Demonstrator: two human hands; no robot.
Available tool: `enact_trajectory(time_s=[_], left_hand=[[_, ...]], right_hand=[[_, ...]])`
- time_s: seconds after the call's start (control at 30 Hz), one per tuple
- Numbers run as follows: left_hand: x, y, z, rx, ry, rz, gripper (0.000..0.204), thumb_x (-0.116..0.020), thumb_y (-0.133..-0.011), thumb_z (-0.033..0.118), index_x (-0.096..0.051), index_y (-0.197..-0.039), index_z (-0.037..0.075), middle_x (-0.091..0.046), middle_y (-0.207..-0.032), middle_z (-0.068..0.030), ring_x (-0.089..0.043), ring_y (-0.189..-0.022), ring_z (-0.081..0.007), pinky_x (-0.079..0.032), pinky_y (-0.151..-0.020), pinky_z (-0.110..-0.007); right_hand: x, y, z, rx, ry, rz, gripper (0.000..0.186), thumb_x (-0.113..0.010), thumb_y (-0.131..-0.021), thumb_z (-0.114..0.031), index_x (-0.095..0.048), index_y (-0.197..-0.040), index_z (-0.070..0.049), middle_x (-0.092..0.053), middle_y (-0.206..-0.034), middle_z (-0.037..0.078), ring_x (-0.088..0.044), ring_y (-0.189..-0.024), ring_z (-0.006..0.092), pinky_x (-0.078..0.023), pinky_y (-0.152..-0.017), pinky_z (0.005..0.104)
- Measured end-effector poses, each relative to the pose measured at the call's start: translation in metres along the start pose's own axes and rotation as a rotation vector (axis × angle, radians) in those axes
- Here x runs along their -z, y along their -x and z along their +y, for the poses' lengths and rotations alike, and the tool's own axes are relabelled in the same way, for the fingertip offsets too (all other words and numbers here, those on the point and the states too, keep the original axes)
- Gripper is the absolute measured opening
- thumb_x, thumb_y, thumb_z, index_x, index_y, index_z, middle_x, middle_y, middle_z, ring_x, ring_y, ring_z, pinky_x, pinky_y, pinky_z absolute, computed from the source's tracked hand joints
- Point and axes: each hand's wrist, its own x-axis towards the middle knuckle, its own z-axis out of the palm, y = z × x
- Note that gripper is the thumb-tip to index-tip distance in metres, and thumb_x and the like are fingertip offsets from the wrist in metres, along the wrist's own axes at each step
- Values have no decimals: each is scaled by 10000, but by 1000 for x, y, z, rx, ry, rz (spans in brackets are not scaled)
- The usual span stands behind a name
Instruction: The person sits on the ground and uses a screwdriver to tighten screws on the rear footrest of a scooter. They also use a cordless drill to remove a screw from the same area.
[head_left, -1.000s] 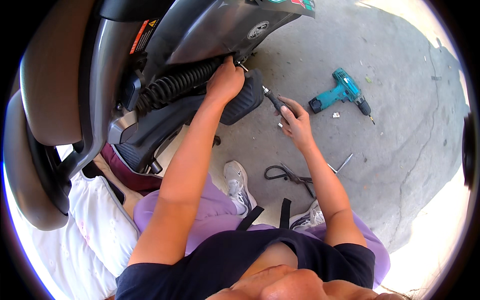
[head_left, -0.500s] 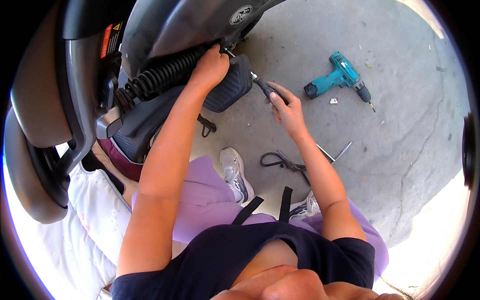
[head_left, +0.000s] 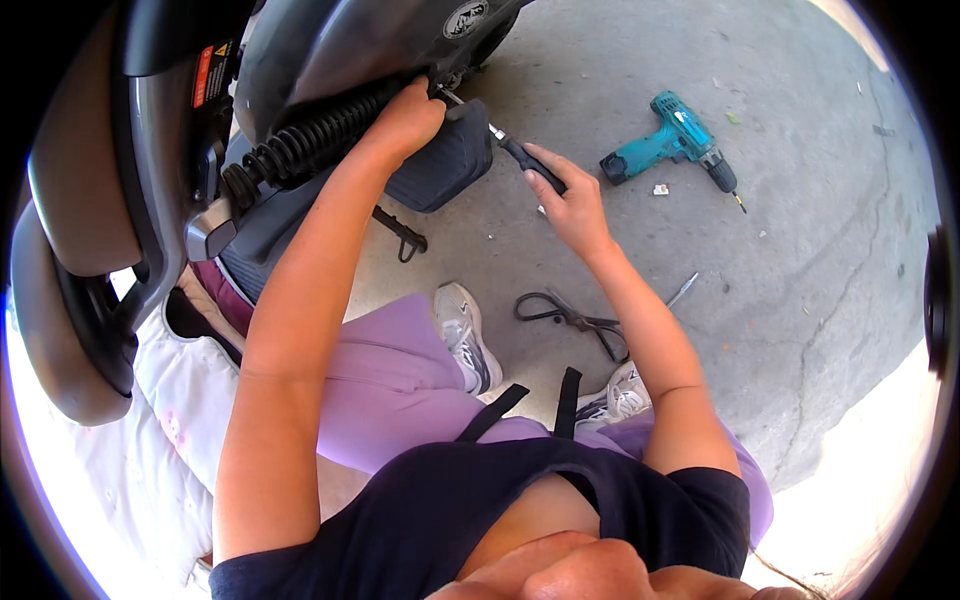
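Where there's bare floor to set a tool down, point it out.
Widest: concrete below the drill, right of the silver tool, bar small specks. Smaller: between footrest and black loop-handled tool. Crowded: around the left hand, beside the coil spring.

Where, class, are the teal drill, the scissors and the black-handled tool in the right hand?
Teal drill (head_left: 685, 136): head view, on its body.
Scissors (head_left: 573, 318): head view, near the pivot.
Black-handled tool (head_left: 521, 155): head view, on its handle.
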Motion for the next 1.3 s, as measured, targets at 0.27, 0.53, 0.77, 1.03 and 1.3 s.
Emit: enact_trajectory(time_s=[0.27,0.53,0.77,1.03,1.3], left_hand=[[-2,2,4,59,-34,-23,585,-477,-805,123,-401,-1352,-68,-486,-1311,-310,-462,-1249,-394,-351,-1038,-382],[-3,-10,-1,73,-66,29,423,-451,-934,195,-517,-1253,-75,-601,-1180,-249,-567,-1103,-335,-382,-969,-355],[-15,8,-4,-82,24,307,377,-435,-903,149,-579,-1167,-78,-638,-991,-291,-601,-991,-412,-443,-895,-407],[-6,17,-1,-62,49,204,450,-464,-855,111,-535,-1277,-27,-675,-981,-221,-632,-895,-236,-449,-835,-300],[0,19,7,72,101,73,477,-482,-854,100,-507,-1316,-16,-660,-1124,-168,-584,-975,-141,-401,-901,-233]], right_hand=[[12,-4,-4,201,299,-16,358,-661,-846,-131,-605,-1199,-109,-577,-799,123,-601,-631,312,-495,-575,382],[15,-7,2,261,356,-13,375,-663,-834,-132,-597,-1203,-142,-536,-775,99,-581,-588,312,-488,-519,402],[18,-7,3,263,341,1,369,-656,-840,-136,-599,-1204,-148,-544,-787,100,-589,-609,315,-495,-535,403],[14,-5,-2,181,148,7,353,-656,-854,-121,-607,-1202,-89,-590,-829,136,-605,-688,302,-489,-638,365],[6,3,-17,55,218,-51,343,-640,-874,-123,-600,-1206,-43,-623,-851,146,-621,-737,254,-495,-702,334]])
